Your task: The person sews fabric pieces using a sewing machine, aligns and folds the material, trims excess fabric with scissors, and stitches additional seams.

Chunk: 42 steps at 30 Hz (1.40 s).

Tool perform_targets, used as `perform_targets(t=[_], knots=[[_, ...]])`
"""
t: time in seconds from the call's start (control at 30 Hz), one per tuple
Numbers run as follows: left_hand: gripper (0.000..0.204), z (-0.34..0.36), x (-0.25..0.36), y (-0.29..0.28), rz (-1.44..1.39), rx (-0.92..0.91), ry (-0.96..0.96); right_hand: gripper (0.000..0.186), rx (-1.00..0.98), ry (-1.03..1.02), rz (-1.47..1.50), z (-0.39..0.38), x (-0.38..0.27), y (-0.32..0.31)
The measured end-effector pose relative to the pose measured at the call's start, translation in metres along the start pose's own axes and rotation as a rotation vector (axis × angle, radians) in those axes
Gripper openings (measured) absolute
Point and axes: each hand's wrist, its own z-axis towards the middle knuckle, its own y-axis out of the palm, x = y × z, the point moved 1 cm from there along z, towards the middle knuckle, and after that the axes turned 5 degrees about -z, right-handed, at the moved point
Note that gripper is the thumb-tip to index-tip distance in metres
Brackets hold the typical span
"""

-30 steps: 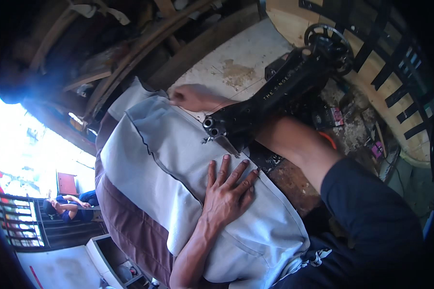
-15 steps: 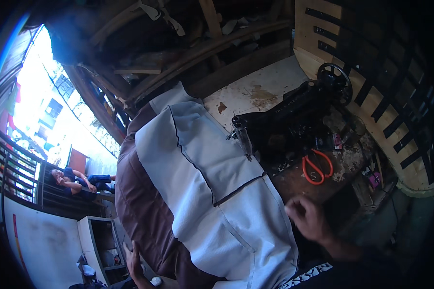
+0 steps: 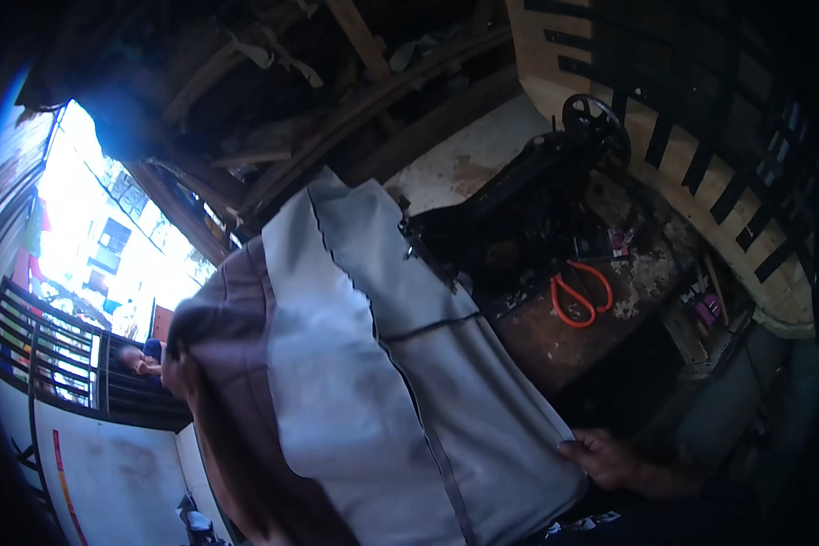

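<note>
A large sewn piece of leather-like material lies across the table, with a pale grey face (image 3: 323, 391) and a brown part (image 3: 223, 337) along its left. Dark seams cross the grey face. At the left, my left hand (image 3: 182, 373) grips the brown part and holds it raised; blur softens its fingers. My right hand (image 3: 605, 460) pinches the grey edge at the lower right between thumb and fingers. The far end of the material rests beside the head of a black sewing machine (image 3: 500, 200); the needle area is too dark to make out.
Orange-handled scissors (image 3: 573, 296) lie on the worn table (image 3: 555, 350) right of the material. A handwheel (image 3: 596, 130) stands at the machine's far end. Wooden panels with black straps (image 3: 692, 173) rise at the right. Another person (image 3: 141, 359) is at the left by a barred railing.
My left hand has risen from the lower left and lifted the brown part. My right hand has moved down and taken the grey edge. The material is pulled flatter, and the view has shifted.
</note>
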Motion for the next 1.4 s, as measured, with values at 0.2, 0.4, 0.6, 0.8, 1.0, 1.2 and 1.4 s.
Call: perform_targets(t=[0.2, 0.4, 0.6, 0.8, 1.0, 1.2, 1.4], knots=[[0.043, -0.062, -0.082, 0.074, 0.366, 0.058, -0.250, 0.030, 0.075, -0.005, -0.043, 0.016, 0.039, 0.015], [0.048, -0.172, -0.199, 0.099, 0.411, -0.384, -0.525, 0.028, -0.286, -0.099, -0.878, 0.037, -0.020, -0.016], [0.042, -0.151, -0.079, 0.134, 0.226, -0.078, -0.330, 0.029, 0.094, -0.283, -0.381, 0.164, -0.155, -0.052], [0.033, -0.150, 0.166, 0.241, -0.429, -0.586, 0.514, 0.029, 0.187, -0.456, -1.461, 0.296, -0.193, -0.044], [0.062, -0.153, 0.182, 0.311, -0.167, -1.001, 0.504, 0.045, 0.060, -0.855, -0.539, 0.349, -0.180, -0.031], [0.076, -0.147, 0.164, 0.297, -0.165, -1.000, 0.497, 0.030, 0.175, -0.209, -1.091, 0.200, -0.239, -0.019], [0.079, -0.158, 0.177, 0.298, -0.336, -0.929, 0.435, 0.050, 1.386, -0.789, -1.238, 0.125, -0.333, -0.172]])
